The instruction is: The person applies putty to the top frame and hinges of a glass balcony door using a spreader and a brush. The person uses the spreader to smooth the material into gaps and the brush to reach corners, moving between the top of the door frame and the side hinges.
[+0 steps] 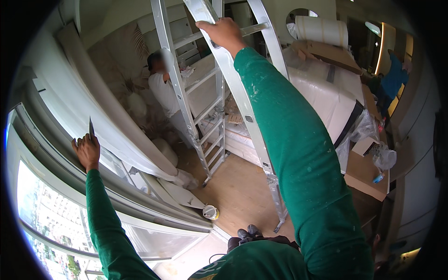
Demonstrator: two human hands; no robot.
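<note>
My right hand (226,35) is closed on the side rail of an aluminium ladder (233,78), high up where the frame spreads in an A shape. On the left, my left hand (87,150) is raised beside the window frame. Its fingers are wrapped round a thin-bladed tool (91,126), whose dark, narrow blade points upward; the handle is hidden in the palm. The grey window track (70,163) runs just beneath that hand. A white curtain (107,112) hangs to its right.
Behind the ladder, a person in a white shirt (161,91) stands near the wall. Plastic-wrapped furniture (317,88) and cardboard (366,179) lie to the right, with another person in blue (393,81) beyond. A small bucket (211,212) stands on the floor (238,186).
</note>
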